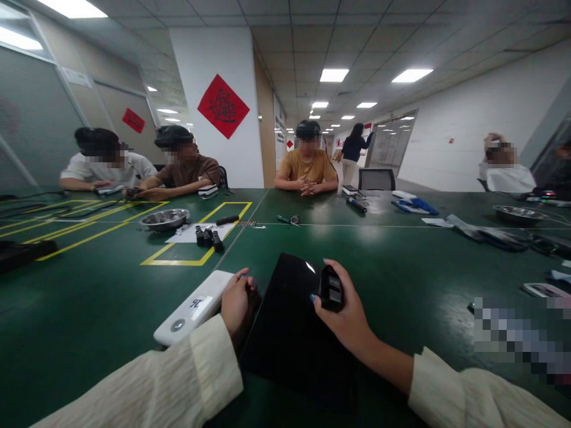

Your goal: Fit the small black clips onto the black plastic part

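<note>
Black and boxy, a small case [331,289] with open compartments sits in the grip of the right hand [352,309], thumb on its near side and fingers bent around its far side, parted only by its width. In the head view it is over the right edge of a glossy dark sheet [289,333], which lies between the two hands; whether the two touch, I cannot tell. The left hand [236,300] is loosely curled at the sheet's left, against a long white device [185,318] whose right end it partly covers; its inner side is hidden, so I cannot tell whether it holds anything.

Farther off on the green worktop [111,315] are a metal bowl [163,224], a white paper [181,235] with black parts [209,239] on it, yellow tape [173,262] and a green-handled tool [285,220]. A person [307,169] sits opposite, hands clasped.
</note>
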Motion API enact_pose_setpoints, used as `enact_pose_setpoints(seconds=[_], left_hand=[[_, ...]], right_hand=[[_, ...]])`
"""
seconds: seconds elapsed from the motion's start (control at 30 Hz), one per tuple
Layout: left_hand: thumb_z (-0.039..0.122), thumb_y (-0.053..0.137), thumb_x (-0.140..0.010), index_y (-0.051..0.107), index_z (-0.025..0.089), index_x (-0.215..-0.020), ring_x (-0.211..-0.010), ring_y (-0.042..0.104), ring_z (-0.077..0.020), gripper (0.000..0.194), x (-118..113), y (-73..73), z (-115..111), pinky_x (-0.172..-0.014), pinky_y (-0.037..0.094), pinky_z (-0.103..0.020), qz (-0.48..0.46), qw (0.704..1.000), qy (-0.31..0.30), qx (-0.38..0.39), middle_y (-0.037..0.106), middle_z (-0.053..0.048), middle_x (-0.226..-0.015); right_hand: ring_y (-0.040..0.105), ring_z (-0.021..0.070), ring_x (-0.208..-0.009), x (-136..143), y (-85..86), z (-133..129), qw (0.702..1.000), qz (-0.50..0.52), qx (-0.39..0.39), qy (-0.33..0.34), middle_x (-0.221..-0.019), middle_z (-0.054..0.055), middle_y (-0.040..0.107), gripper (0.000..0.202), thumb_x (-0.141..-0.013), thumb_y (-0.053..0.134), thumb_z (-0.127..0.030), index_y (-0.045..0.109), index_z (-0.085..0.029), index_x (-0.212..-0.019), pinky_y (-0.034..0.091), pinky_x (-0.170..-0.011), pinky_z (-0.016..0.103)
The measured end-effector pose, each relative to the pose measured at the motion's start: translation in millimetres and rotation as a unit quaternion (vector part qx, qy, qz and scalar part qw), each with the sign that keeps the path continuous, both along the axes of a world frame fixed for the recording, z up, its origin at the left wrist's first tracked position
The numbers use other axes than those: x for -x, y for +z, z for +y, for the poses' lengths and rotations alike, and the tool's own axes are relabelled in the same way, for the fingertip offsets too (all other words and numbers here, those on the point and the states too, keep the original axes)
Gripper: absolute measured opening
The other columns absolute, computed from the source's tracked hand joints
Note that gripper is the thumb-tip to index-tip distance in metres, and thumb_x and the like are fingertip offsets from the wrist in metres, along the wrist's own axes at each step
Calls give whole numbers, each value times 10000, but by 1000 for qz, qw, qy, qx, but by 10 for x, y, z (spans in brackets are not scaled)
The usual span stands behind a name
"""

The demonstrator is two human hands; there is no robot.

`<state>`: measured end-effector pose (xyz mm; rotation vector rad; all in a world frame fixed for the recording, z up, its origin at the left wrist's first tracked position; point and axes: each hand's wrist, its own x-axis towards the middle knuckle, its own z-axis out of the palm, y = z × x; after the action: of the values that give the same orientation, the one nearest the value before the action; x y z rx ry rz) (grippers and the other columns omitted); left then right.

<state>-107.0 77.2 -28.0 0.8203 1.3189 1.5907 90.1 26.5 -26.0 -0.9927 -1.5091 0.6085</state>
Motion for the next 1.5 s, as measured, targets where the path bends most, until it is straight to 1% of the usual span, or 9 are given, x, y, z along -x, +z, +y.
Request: enact_pose_setpoints(seconds=[0.23, 0.5, 0.63, 0.73, 0.8, 0.93, 1.1, 1.33, 1.5], left_hand=[[146, 525, -665, 407, 198, -819, -440, 421, -67, 201, -42, -42, -4, -458, 324, -171, -83, 997, -1, 6, 427, 93, -540], [100, 498, -571, 422, 167, -654, -542, 447, -74, 130, -42, 4, 44, -546, 381, -182, -84, 996, -18, -23, 431, 59, -604], [48, 523, -528, 451, 169, -656, -571, 409, -84, 190, -47, -63, 29, -551, 338, -187, -32, 998, -15, -44, 424, 65, -611], [56, 530, -553, 466, 175, -666, -588, 395, -95, 176, -51, -109, 3, -561, 314, -198, 11, 998, -16, -64, 426, 67, -614], [61, 518, -569, 467, 178, -669, -593, 392, -97, 162, -55, -117, -15, -569, 307, -203, 36, 997, -18, -73, 424, 68, -617], [69, 516, -568, 461, 183, -691, -600, 406, -100, 176, -59, -104, -40, -582, 316, -210, 72, 994, -26, -79, 438, 70, -636], [101, 555, -555, 446, 188, -714, -617, 447, -105, 211, -49, -108, -32, -598, 338, -211, 94, 992, -18, -77, 460, 68, -656], [158, 558, -637, 416, 196, -733, -682, 527, -124, 175, -62, -53, -76, -644, 404, -229, 146, 981, -14, -127, 504, 42, -703], [123, 518, -750, 427, 189, -655, -737, 552, -142, 147, -132, 101, -296, -664, 451, -255, 341, 882, -37, -322, 525, -3, -752]], right_hand=[[529, 198, -1059, -55, -29, 230, 999, -46, 0, 19, -1213, 86, 492, 579, -738, 589, -247, 370, -197, -1271, 426, -934, 354], [553, 217, -1010, -19, -37, 247, 967, -251, -24, -25, -1180, 55, 528, 656, -725, 621, -327, 340, -270, -1315, 462, -863, 397], [545, 190, -866, -44, 53, -27, 936, -273, -215, -53, -1006, 80, 539, 589, -736, 618, -273, 349, -181, -1252, 482, -731, 340], [495, 160, -720, 16, 95, -275, 859, -320, -399, 10, -814, 28, 525, 314, -746, 554, -190, 479, -186, -1051, 442, -636, 306], [498, 174, -738, 101, 86, -402, 812, -386, -436, 43, -829, 35, 550, 227, -769, 520, -234, 538, -189, -990, 432, -653, 326], [504, 240, -1025, 235, 26, -491, 818, -497, -287, 32, -1125, 91, 564, 376, -839, 458, -380, 525, -188, -1155, 411, -883, 385], [332, 310, -1278, 215, 9, -378, 830, -543, -77, 104, -1385, 152, 363, 564, -880, 350, -537, 347, -231, -1354, 279, -1050, 455], [255, 325, -1318, 265, 88, -102, 792, -569, -101, 195, -1415, 127, 316, 460, -901, 390, -450, 343, -345, -1347, 246, -1055, 481], [207, 396, -1317, 360, 104, -43, 790, -581, -114, 157, -1436, 141, 268, 421, -854, 462, -377, 469, -323, -1272, 176, -1012, 621]])
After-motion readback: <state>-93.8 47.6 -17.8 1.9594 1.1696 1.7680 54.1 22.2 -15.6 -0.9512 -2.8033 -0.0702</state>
